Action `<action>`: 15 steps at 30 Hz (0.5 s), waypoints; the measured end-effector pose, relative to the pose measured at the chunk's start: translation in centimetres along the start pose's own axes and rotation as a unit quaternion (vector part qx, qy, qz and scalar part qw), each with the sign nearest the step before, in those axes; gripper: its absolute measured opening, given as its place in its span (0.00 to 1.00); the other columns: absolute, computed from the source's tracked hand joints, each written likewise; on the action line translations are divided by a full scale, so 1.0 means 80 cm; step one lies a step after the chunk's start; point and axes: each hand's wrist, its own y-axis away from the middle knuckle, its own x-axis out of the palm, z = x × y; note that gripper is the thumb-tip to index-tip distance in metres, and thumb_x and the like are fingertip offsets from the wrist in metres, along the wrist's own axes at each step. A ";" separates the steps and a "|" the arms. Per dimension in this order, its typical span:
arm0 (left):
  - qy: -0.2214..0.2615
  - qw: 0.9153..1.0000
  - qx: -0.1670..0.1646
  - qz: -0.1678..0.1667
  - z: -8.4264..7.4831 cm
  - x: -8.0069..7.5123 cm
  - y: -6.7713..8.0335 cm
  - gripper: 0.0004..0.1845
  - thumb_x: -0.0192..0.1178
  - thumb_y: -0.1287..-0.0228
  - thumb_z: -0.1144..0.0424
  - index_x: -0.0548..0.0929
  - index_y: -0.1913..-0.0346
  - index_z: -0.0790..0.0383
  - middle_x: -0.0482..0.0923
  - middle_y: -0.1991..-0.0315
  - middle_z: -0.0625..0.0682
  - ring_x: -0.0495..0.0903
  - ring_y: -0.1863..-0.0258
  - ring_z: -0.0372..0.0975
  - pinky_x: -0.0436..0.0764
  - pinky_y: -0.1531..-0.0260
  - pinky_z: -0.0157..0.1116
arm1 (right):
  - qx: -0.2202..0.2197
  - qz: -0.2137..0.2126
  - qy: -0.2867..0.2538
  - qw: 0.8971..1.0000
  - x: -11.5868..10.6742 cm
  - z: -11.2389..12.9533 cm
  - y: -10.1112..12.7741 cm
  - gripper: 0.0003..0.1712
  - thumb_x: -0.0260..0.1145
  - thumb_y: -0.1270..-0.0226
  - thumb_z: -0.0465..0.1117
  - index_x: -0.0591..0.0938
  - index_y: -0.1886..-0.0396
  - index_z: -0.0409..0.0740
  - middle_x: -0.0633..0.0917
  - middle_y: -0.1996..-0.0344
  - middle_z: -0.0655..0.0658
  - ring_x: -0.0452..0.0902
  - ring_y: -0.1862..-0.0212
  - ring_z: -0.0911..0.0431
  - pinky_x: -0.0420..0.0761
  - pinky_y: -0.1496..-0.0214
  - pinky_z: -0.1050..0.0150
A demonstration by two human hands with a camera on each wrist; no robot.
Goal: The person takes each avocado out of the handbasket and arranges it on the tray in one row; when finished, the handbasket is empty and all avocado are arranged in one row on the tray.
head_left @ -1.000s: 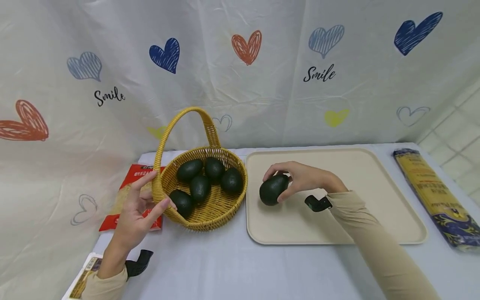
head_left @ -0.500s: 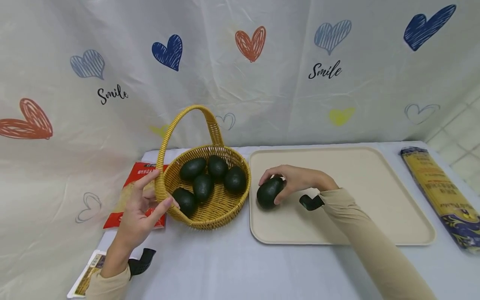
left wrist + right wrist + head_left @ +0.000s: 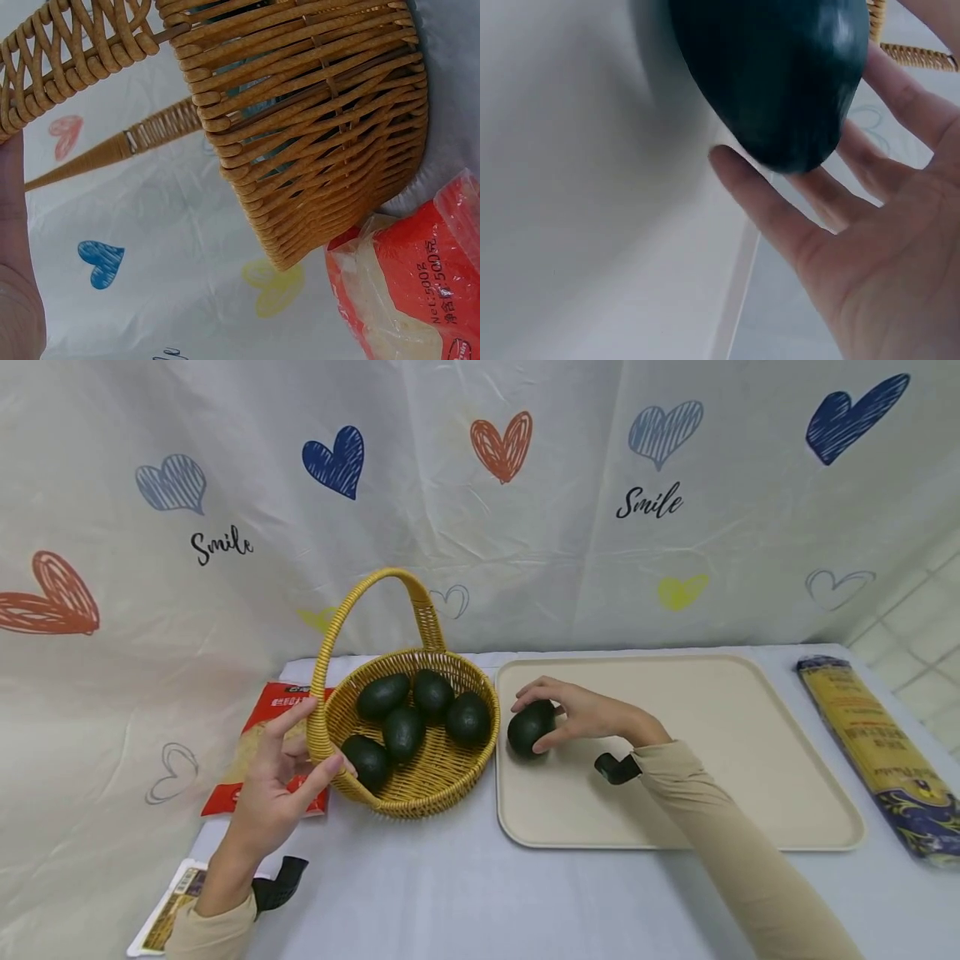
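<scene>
Over the left end of the beige tray [image 3: 675, 810], my right hand [image 3: 592, 714] holds a dark green avocado [image 3: 529, 731] between thumb and fingers. In the right wrist view that avocado [image 3: 772, 67] fills the top, with fingers [image 3: 769, 199] spread beneath and behind it. My left hand [image 3: 270, 797] grips the yellow wicker basket [image 3: 431, 806] where its tall handle [image 3: 324, 672] meets the rim, thumb on the near side. Inside lie several more avocados [image 3: 405, 735]. From the left wrist, the woven basket wall [image 3: 322, 127] shows close up.
A red packet [image 3: 255, 752] lies behind my left hand, partly covered by it and the basket. A white-edged packet [image 3: 176, 906] sits under my left wrist. Right of the tray lies a long yellow and blue package [image 3: 877, 752]. A white curtain with printed hearts [image 3: 501, 447] hangs behind.
My right hand has carried the avocado a little left over the tray, nearer the basket. My left hand keeps its hold on the basket. The head view has shifted slightly.
</scene>
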 end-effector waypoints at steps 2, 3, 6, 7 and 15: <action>-0.001 1.000 0.001 0.000 0.000 0.000 0.000 0.46 0.61 0.42 0.89 0.58 0.21 0.67 0.87 0.62 0.45 0.87 0.59 0.30 0.82 0.51 0.24 | 0.001 -0.009 0.006 1.000 0.002 0.002 -0.001 0.33 0.82 0.42 0.38 0.80 0.38 0.36 0.71 0.31 0.30 0.65 0.27 0.37 0.73 0.35 0.31; -0.003 1.000 0.001 -0.001 -0.001 -0.001 0.000 0.46 0.61 0.42 0.89 0.58 0.21 0.67 0.87 0.63 0.45 0.87 0.59 0.30 0.82 0.51 0.24 | 0.001 -0.012 0.007 1.000 0.004 0.004 -0.002 0.33 0.82 0.42 0.37 0.80 0.38 0.36 0.70 0.30 0.29 0.64 0.27 0.37 0.72 0.34 0.30; -0.003 1.000 0.005 -0.001 0.000 -0.001 0.001 0.46 0.61 0.42 0.89 0.58 0.21 0.68 0.87 0.63 0.45 0.87 0.60 0.30 0.82 0.51 0.24 | 0.001 -0.023 0.006 1.000 0.006 0.008 -0.002 0.35 0.82 0.42 0.36 0.79 0.35 0.36 0.67 0.29 0.29 0.63 0.26 0.36 0.70 0.31 0.31; -0.004 1.000 0.005 -0.002 0.000 -0.002 0.001 0.46 0.61 0.42 0.89 0.58 0.21 0.68 0.87 0.63 0.45 0.87 0.60 0.30 0.82 0.51 0.24 | 0.000 -0.026 0.005 1.000 0.007 0.008 -0.003 0.36 0.82 0.42 0.36 0.78 0.34 0.36 0.66 0.29 0.29 0.62 0.26 0.36 0.69 0.31 0.31; -0.003 1.000 0.009 0.000 0.001 -0.001 0.000 0.46 0.62 0.42 0.88 0.59 0.21 0.68 0.87 0.63 0.45 0.87 0.59 0.30 0.82 0.51 0.25 | 0.009 -0.038 -0.020 0.999 0.013 0.006 0.004 0.42 0.80 0.40 0.34 0.71 0.29 0.32 0.65 0.28 0.31 0.59 0.24 0.37 0.69 0.28 0.35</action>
